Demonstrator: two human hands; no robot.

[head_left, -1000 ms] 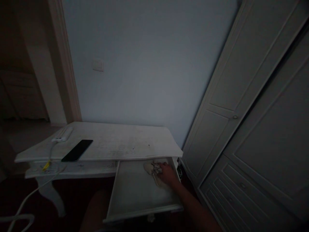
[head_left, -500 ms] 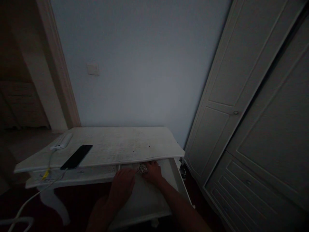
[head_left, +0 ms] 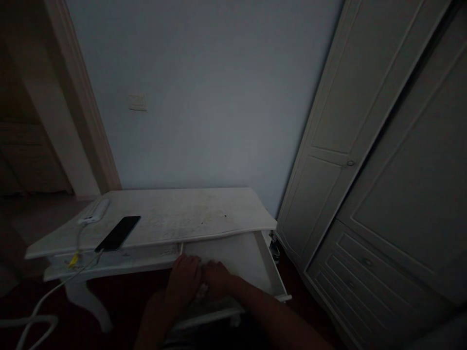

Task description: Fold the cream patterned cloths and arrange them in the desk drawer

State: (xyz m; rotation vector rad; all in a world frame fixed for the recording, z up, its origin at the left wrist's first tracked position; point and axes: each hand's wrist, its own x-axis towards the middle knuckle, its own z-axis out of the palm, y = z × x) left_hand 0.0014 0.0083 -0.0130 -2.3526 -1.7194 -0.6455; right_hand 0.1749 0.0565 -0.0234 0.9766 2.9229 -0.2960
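Observation:
A white drawer [head_left: 251, 257] is pulled out from the right half of a worn white table [head_left: 204, 206]. My left hand [head_left: 185, 276] is closed over the drawer's left side wall, its fingertips partly hidden. Close beside it, inside the drawer, my right hand [head_left: 216, 279] is closed on a small crumpled pale cloth [head_left: 202, 290]. Only part of the cloth shows between the two hands, and the dim light blurs its details.
A black phone [head_left: 118, 233] with a white cable and a white power strip [head_left: 95, 212] lie on the table's left side. A wardrobe [head_left: 328, 160] stands to the right. A pale wall [head_left: 204, 97] with a switch plate [head_left: 137, 102] rises behind the table.
My right hand has come from the back of the drawer toward its front, bringing the crumpled cloth close to my left hand. My left hand stays at the drawer's left side.

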